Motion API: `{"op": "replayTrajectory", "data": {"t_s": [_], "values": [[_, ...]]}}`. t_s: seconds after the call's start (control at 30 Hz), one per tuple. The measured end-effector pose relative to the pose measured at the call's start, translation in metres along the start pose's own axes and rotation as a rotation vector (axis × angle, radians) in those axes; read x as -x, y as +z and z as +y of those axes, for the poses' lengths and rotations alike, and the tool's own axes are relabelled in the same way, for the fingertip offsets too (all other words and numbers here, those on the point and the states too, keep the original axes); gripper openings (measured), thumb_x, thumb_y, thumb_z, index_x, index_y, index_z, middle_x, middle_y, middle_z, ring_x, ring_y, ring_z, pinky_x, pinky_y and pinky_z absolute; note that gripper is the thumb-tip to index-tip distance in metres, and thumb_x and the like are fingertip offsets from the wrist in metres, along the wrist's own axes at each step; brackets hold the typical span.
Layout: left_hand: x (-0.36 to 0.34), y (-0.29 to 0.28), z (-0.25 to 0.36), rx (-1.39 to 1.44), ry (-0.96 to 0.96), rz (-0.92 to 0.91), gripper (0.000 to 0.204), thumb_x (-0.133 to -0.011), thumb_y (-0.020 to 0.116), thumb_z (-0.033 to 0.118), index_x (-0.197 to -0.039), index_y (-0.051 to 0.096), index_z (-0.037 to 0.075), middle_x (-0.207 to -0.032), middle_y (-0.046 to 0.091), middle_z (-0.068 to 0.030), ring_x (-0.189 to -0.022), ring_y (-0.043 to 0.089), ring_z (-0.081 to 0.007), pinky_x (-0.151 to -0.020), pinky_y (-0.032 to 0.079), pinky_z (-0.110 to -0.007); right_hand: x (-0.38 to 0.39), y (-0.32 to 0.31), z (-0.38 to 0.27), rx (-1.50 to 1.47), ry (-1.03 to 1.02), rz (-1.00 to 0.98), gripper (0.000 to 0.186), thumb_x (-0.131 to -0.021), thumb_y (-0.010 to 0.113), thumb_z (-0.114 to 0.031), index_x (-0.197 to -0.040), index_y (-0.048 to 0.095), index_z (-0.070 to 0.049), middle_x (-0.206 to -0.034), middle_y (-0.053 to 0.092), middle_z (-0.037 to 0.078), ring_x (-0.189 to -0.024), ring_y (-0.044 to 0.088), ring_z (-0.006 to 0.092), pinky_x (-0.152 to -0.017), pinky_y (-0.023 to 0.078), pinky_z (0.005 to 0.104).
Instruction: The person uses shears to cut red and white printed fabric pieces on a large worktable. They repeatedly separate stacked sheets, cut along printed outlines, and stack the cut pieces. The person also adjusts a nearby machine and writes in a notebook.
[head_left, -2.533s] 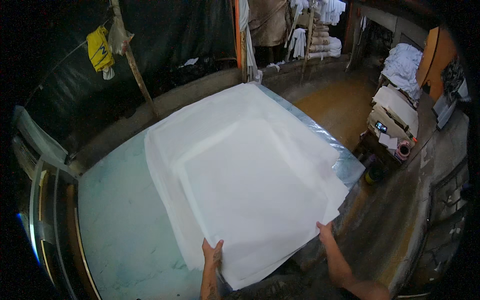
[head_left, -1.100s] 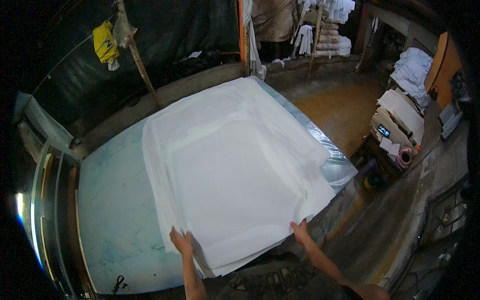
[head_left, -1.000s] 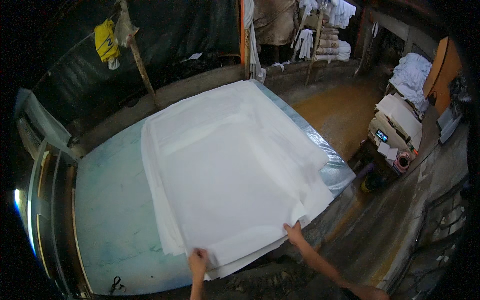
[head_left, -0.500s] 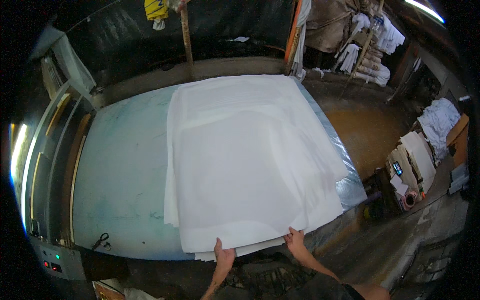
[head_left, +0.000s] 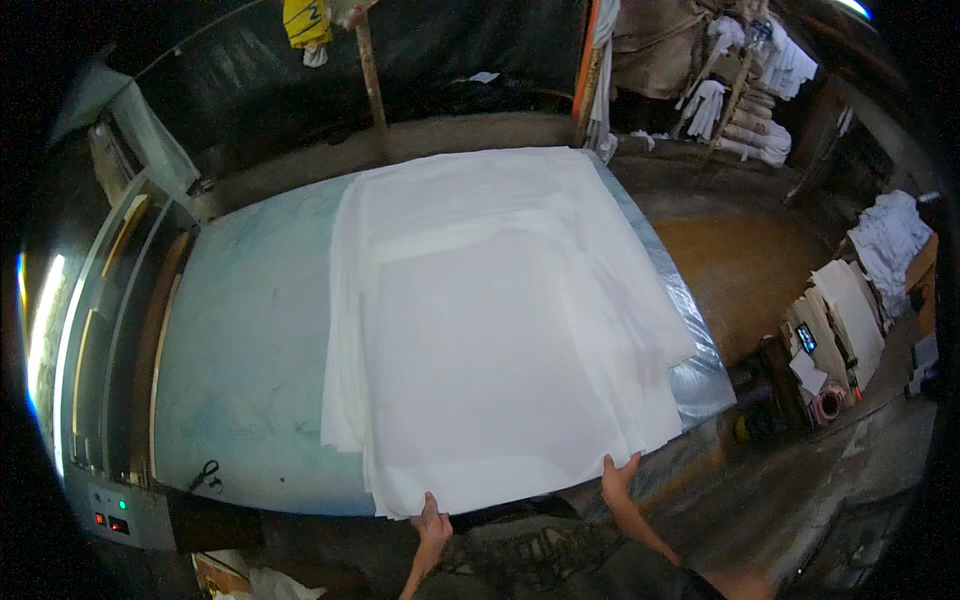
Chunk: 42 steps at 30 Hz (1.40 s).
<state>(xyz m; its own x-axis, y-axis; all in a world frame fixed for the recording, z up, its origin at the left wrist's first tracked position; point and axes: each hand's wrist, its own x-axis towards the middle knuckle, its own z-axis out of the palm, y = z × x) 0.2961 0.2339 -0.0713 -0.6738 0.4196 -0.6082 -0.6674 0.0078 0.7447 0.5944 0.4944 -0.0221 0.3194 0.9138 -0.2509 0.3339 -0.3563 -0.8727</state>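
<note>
A large stack of thin white sheets (head_left: 480,340), fabric or paper I cannot tell, covers the right half of a pale green-blue table (head_left: 250,330). At the stack's near edge, my left hand (head_left: 431,526) pinches the front left corner of the top sheet, thumb uppermost. My right hand (head_left: 620,477) grips the same sheet at its front right corner. Both hands have their fingers under the edge, partly hidden. The sheet lies slightly rippled along its right side, and the layers beneath it fan out unevenly to the left and right.
Dark scissors (head_left: 206,477) lie at the table's near left. Beside the table on the left is a machine with a roller (head_left: 165,330) and a lit switch box (head_left: 120,520). Shiny silver sheeting (head_left: 705,385) covers the right corner. A phone (head_left: 806,337) rests among papers at right.
My hands have moved farther apart, the left one slightly left and down, the right one to the right. The top sheet's front edge has shifted right and now covers the layers below it.
</note>
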Motion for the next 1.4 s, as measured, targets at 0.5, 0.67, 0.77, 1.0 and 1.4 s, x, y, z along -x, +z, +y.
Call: {"op": "replayTrajectory", "data": {"t_s": [0.5, 0.67, 0.77, 1.0, 1.4], "values": [[0.041, 0.043, 0.022, 0.112, -0.225, 0.165, 0.026, -0.091, 0.059, 0.006, -0.114, 0.048, 0.007, -0.099, 0.054, -0.0055, -0.082, 0.057, -0.0141, -0.061, 0.050, -0.024, -0.030, 0.006, -0.005, -0.099, -0.023, -0.124, 0.071, -0.082, 0.071, -0.004, -0.139, 0.029, 0.003, -0.136, 0.042, 0.019, -0.119, 0.047, 0.0314, -0.099, 0.041, 0.0403], [0.050, 0.063, 0.018, 0.044, -0.241, 0.313, 0.027, -0.086, 0.061, 0.001, -0.108, 0.045, 0.001, -0.098, 0.055, -0.0106, -0.081, 0.061, -0.0208, -0.063, 0.058, -0.031, -0.026, -0.004, -0.021, -0.204, 0.219, -0.130, 0.082, -0.082, 0.069, -0.001, -0.144, 0.015, 0.001, -0.145, 0.028, 0.020, -0.120, 0.044, 0.0361, -0.099, 0.042, 0.0473], [0.050, 0.055, 0.008, 0.083, -0.153, 0.386, 0.032, -0.084, 0.067, 0.003, -0.106, 0.044, -0.002, -0.097, 0.056, -0.0125, -0.083, 0.062, -0.0217, -0.065, 0.059, -0.031, -0.024, -0.013, -0.034, 0.021, -0.047, 0.013, 0.086, -0.080, 0.069, 0.000, -0.145, 0.013, -0.003, -0.147, 0.024, 0.022, -0.128, 0.036, 0.0391, -0.103, 0.036, 0.0519], [0.054, 0.050, 0.002, -0.005, -0.210, 0.464, 0.037, -0.087, 0.070, 0.020, -0.097, 0.044, -0.003, -0.073, 0.059, -0.0116, -0.058, 0.063, -0.0198, -0.042, 0.049, -0.027, -0.022, 0.084, -0.112, 0.589, -1.223, -0.542, 0.059, -0.081, 0.066, -0.027, -0.133, 0.046, -0.007, -0.148, 0.026, 0.024, -0.138, 0.021, 0.0433, -0.109, 0.016, 0.0601], [0.042, 0.035, 0.052, -1.575, 0.602, 0.242, 0.062, -0.094, 0.046, 0.044, -0.148, 0.029, 0.018, -0.156, 0.009, -0.0203, -0.142, 0.007, -0.0450, -0.111, 0.008, -0.063, 0.007, 0.145, -0.180, 1.025, -1.135, -0.753, 0.063, -0.080, 0.067, -0.039, -0.134, 0.048, -0.011, -0.150, 0.024, 0.023, -0.138, 0.016, 0.0477, -0.109, 0.015, 0.0630]]}}
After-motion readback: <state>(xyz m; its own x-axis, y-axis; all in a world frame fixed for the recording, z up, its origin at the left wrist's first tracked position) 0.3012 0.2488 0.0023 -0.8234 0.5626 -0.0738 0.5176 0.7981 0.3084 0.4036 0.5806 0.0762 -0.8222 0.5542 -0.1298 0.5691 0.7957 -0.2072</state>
